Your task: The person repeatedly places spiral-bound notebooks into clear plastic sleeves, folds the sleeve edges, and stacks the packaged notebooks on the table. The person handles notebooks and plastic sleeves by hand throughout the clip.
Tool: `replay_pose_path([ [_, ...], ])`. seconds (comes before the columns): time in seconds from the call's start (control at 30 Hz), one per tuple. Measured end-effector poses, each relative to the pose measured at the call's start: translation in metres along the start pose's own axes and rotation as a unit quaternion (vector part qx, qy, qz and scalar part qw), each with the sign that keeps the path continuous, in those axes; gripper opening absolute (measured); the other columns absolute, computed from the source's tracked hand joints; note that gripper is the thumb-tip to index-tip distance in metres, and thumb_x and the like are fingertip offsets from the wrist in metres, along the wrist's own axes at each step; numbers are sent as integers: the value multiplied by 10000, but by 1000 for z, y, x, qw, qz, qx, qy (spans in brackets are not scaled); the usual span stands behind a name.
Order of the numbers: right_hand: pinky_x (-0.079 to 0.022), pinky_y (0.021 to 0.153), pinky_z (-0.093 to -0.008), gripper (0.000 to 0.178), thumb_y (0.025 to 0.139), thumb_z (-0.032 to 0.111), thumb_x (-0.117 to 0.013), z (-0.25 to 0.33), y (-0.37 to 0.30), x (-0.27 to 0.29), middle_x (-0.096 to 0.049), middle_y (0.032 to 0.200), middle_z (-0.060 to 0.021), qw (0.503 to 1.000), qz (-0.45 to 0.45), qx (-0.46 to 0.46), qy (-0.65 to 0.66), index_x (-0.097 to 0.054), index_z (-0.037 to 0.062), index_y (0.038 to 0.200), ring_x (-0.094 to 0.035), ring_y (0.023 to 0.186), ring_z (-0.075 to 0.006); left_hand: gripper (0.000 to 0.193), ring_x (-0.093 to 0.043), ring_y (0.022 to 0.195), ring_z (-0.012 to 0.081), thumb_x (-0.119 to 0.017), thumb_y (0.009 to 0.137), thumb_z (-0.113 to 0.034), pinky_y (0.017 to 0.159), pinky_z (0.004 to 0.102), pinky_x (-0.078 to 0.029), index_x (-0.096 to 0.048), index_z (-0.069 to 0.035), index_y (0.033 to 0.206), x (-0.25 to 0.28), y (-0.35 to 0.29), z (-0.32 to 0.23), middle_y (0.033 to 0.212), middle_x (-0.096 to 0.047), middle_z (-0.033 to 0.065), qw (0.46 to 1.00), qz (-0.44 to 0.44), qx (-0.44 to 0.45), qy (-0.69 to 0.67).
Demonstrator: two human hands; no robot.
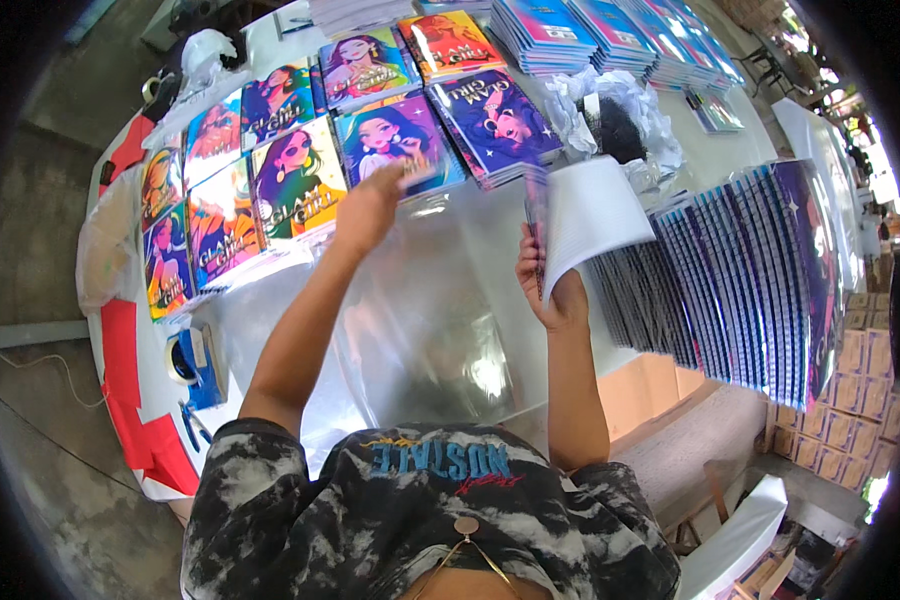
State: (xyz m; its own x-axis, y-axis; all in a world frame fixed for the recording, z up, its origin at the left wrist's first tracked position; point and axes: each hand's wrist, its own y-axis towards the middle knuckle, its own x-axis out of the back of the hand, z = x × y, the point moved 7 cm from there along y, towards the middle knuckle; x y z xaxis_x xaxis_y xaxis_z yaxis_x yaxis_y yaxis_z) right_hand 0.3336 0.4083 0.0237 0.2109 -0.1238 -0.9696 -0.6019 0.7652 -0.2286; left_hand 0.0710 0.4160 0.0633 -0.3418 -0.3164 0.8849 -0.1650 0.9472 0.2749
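My right hand [558, 290] holds a notebook [595, 215] upright by its lower edge. Its white pages fan out to the right, while its dark cover is seen edge-on. Over the stacks on the left, my left hand [368, 208] has its fingers closed at the lower edge of a purple illustrated cover [385, 135]. Motion smears the fingertips, and a pale blurred piece shows beside them; I cannot make out what it is. Next to it lies a dark purple stack [495, 120], with a cream-coloured illustrated cover [295, 180] on the other side.
A long row of spiral-bound notebooks [740, 285] stands at the right edge of the table. Crumpled wrapping [660, 130] and blue stacks [540, 35] lie at the back. A tape dispenser [195, 365] and pliers [194, 425] are at the left. Clear plastic [420, 350] covers the near tabletop.
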Motion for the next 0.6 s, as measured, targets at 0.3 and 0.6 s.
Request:
replay_pose_path([
  [0.3,-473,775,-263,393,854,40,-557,-129,-55,-52,-585,1049,-39,888,10,-10,-460,-473,-2,1235,-571,877,-111,264,-508,905,110,-458,941,-132,779,239,-405,-526,61,1109,185,-188,48,1014,-584,79,857,-397,134,-299],
  [0.6,-455,819,-349,424,790,81,-613,-209,1,-18,-590,1044,-173,359,35,199,-911,-511,-31,1187,-577,881,-309,477,-319,1322,267,-705,732,-185,1067,513,-209,-578,-205,1191,69,-344,44,1365,-441,49,992,120,34,-27],
])
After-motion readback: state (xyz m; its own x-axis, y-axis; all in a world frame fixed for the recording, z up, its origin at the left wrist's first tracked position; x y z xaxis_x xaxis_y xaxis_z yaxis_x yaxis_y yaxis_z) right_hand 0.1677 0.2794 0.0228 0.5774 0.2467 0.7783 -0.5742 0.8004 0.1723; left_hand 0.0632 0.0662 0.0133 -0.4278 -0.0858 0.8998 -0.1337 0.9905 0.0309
